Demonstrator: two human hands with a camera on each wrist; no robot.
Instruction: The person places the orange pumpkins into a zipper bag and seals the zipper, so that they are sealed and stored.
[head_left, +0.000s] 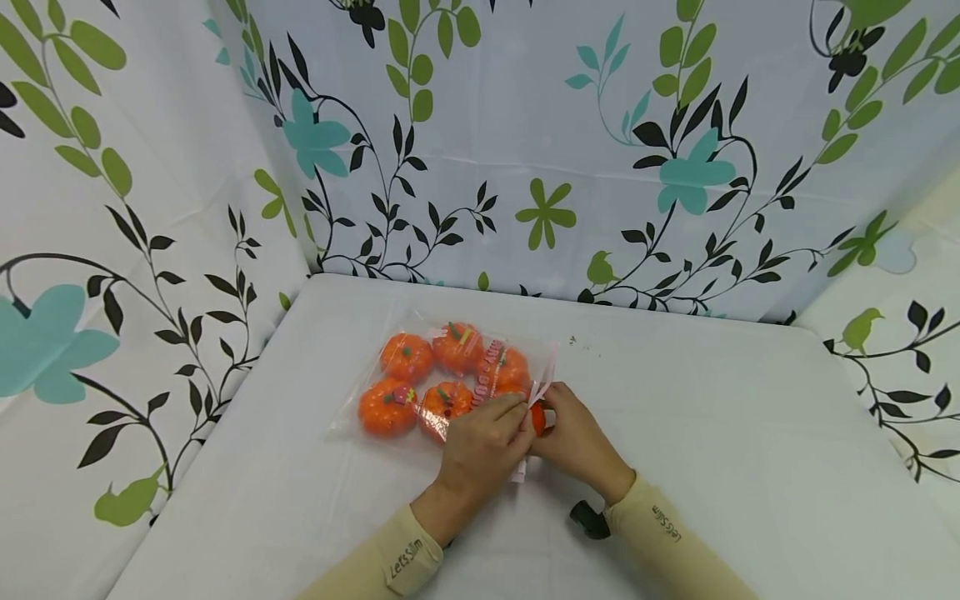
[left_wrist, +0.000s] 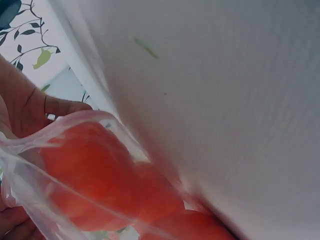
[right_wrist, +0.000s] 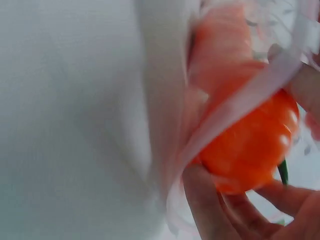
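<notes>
A clear zip bag [head_left: 491,367] with reddish print lies on the white table, holding several orange toy pumpkins [head_left: 387,407] with green stems. My left hand [head_left: 486,442] grips the bag by its mouth on the right side. At that mouth, my right hand [head_left: 581,442] holds one more small orange pumpkin [right_wrist: 250,145], fingers curled beneath it. The bag's rim [right_wrist: 235,112] crosses in front of this pumpkin in the right wrist view, so the pumpkin is partly inside. Through the film in the left wrist view, orange pumpkins [left_wrist: 95,175] look blurred.
The white tabletop [head_left: 712,433] extends on both sides of the bag. Behind and beside it hang curtains [head_left: 480,150] printed with leaves and flowers. A small black device [head_left: 590,520] sits by the right wrist at the sleeve.
</notes>
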